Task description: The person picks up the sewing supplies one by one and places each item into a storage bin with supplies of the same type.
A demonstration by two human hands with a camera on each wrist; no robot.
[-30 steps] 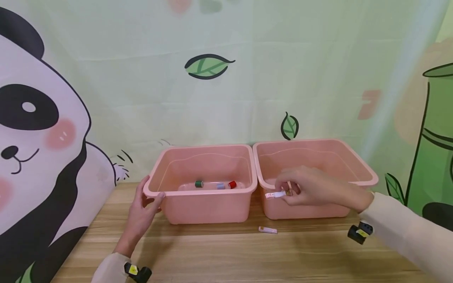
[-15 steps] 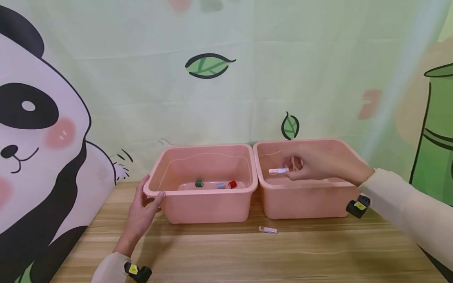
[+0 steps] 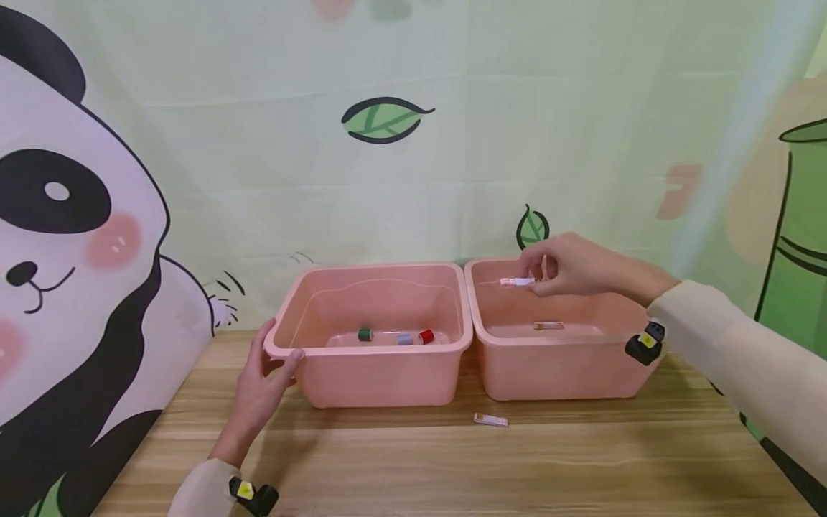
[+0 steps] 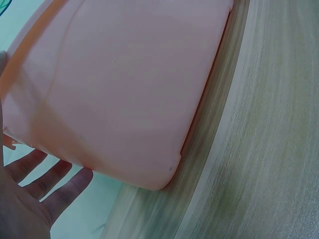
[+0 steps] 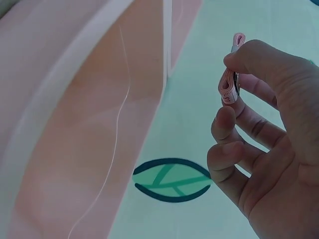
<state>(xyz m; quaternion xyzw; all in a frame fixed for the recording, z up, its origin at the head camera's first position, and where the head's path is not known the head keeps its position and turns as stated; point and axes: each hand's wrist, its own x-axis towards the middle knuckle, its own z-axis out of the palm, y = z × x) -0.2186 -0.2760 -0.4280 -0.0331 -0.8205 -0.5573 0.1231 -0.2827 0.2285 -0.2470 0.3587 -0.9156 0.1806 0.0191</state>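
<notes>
Above the right pink bin (image 3: 555,373), my right hand (image 3: 584,266) pinches a folded tape measure (image 3: 517,282) between thumb and fingers. The right wrist view shows that tape measure (image 5: 229,88) as pinkish, with printed marks and stacked folds. A second folded tape measure (image 3: 548,325) lies inside the right bin, and a third one (image 3: 491,420) lies on the table in front. My left hand (image 3: 258,391) holds the front left corner of the left pink bin (image 3: 381,380), thumb at the rim. In the left wrist view, several fingers (image 4: 65,196) of it touch the bin's outer wall (image 4: 124,89).
Inside the left bin lie a green thread spool (image 3: 365,334), a light blue spool (image 3: 404,339) and a red spool (image 3: 426,336). Both bins stand side by side on a wooden table (image 3: 413,467), against a printed cloth backdrop (image 3: 291,158).
My right hand has risen from the right bin's front to above it, carrying the tape measure. The tape measure inside that bin has come into sight. My left hand has stayed put.
</notes>
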